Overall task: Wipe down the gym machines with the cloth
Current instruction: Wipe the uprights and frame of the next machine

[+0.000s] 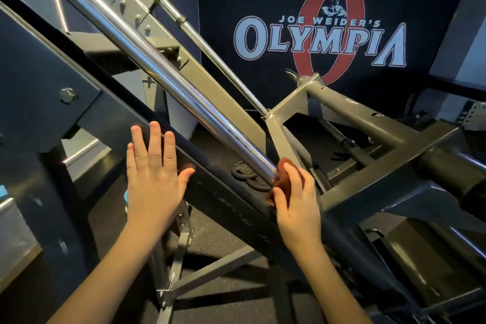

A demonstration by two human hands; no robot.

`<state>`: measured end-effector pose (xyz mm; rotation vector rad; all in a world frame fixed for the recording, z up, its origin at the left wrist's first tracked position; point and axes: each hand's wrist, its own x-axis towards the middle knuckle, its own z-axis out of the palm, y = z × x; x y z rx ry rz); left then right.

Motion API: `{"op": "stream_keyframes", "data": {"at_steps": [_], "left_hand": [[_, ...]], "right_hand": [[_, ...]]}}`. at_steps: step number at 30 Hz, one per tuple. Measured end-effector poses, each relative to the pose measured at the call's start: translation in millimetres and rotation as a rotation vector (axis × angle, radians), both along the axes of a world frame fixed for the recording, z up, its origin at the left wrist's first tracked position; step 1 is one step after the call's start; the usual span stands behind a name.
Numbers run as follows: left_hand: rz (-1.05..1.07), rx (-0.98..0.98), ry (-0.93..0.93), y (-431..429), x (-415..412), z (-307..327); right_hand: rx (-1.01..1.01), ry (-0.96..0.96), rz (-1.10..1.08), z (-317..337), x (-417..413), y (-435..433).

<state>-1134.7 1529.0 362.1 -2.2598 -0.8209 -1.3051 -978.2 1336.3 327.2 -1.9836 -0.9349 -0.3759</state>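
A thick chrome guide rod (147,60) runs diagonally from the upper left down to the middle of the view. At its lower end my right hand (297,200) grips a reddish-brown cloth (282,173) pressed against the rod. My left hand (155,173) lies flat with straight fingers on the dark sloping frame beam (215,187) that runs below the rod. A thinner second chrome rod (215,58) runs parallel behind, ending in a grey bracket.
Grey steel tubes and crossbars (368,116) of the machine fill the right side. A dark wall banner (320,42) hangs behind. Small weight plates (244,173) lie on the black rubber floor under the rod. Grey support legs (178,265) stand below the beam.
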Motion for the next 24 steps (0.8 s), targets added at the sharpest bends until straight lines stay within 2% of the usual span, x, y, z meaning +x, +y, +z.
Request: {"op": "stream_keyframes", "data": {"at_steps": [2, 4, 8, 10, 13, 15, 17, 18, 21, 24], "left_hand": [[0.016, -0.007, 0.015, -1.6, -0.2, 0.9], [0.031, -0.009, 0.02, -2.4, -0.8, 1.6], [0.048, -0.019, 0.037, -2.7, -1.7, 3.0], [0.043, -0.025, 0.036, -2.2, -2.4, 4.1], [0.052, -0.021, 0.044, -3.7, -2.7, 4.6], [0.061, -0.029, 0.047, -4.7, -2.6, 4.0], [0.078, -0.03, 0.056, -4.1, -2.7, 3.5], [0.081, -0.03, 0.065, -3.3, -3.0, 3.1], [0.101, -0.034, 0.083, -1.2, -3.5, 2.7], [0.108, -0.03, 0.071, -1.4, -3.3, 3.6]], "right_hand": [[-0.041, 0.079, -0.047, -6.7, 0.9, -9.9], [-0.007, 0.091, 0.009, 11.9, -5.5, 3.8], [0.128, -0.078, 0.243, 73.6, -17.4, 58.1], [0.123, -0.156, 0.295, 69.9, -13.8, 60.9], [0.023, -0.169, 0.217, 28.1, -0.4, 24.2], [-0.044, -0.084, 0.1, 9.0, 5.1, 3.3], [-0.046, -0.006, 0.063, 17.2, 1.5, 10.1], [-0.016, -0.012, 0.094, 29.5, -4.9, 21.2], [0.139, -0.213, 0.24, 75.9, -26.8, 70.7], [0.213, -0.235, 0.337, 103.3, -32.0, 93.9]]}}
